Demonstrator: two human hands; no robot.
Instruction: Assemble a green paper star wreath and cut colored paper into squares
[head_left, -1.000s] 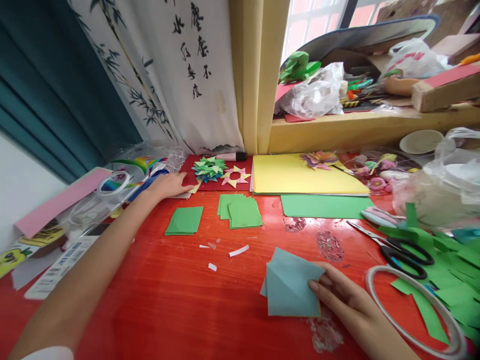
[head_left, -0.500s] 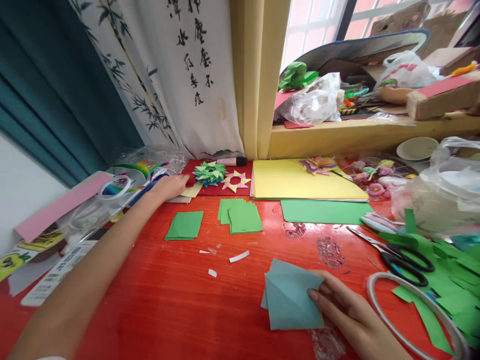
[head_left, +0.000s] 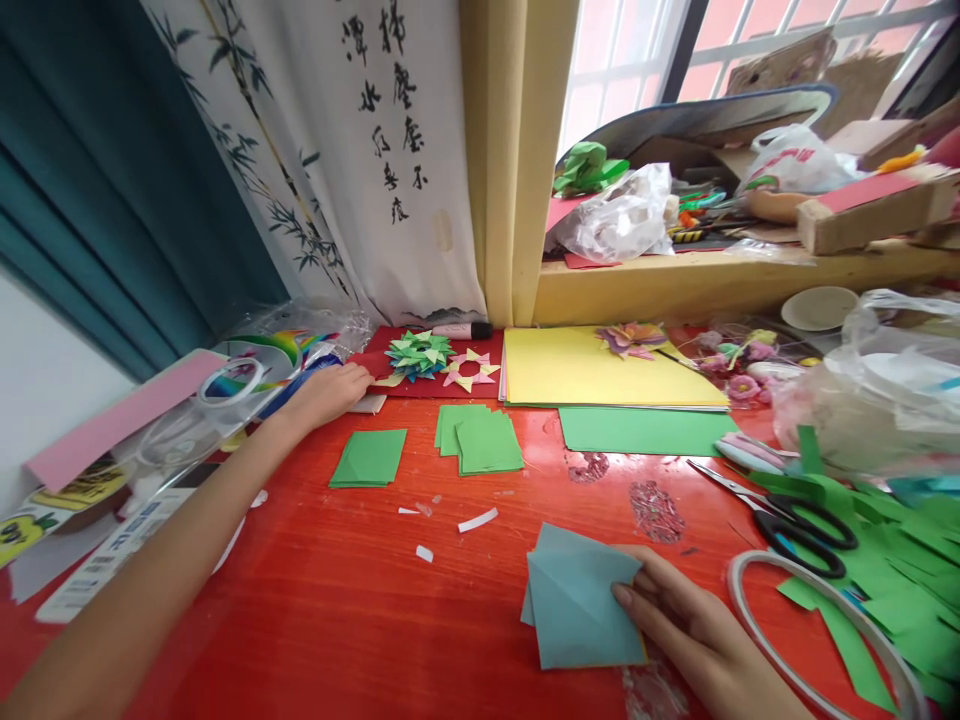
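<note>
My right hand (head_left: 686,620) holds light-blue square papers (head_left: 585,600) between thumb and fingers, above the red table. The squares are creased and slightly fanned. My left hand (head_left: 334,392) reaches far forward with its fingers closed at the left edge of the red paper (head_left: 366,364); its grip is partly hidden. Right of it sit a green-and-blue folded paper star ring (head_left: 420,354) and a pink-and-yellow ring (head_left: 471,371). A bit of pale yellow paper (head_left: 390,381) shows by the fingertips. Two piles of green squares, left (head_left: 369,458) and right (head_left: 489,442), lie nearer.
Black-handled scissors (head_left: 802,525), a tape roll (head_left: 739,580) and green scraps (head_left: 900,570) crowd the right. Behind are yellow sheets (head_left: 562,365) and a green strip (head_left: 645,430). Packets and a pink strip (head_left: 127,415) line the left; white scraps (head_left: 478,520) lie mid-table.
My left hand has shifted slightly left and nearer, and red paper now covers more of the pale yellow paper beside it. My right hand keeps the blue squares nearly still.
</note>
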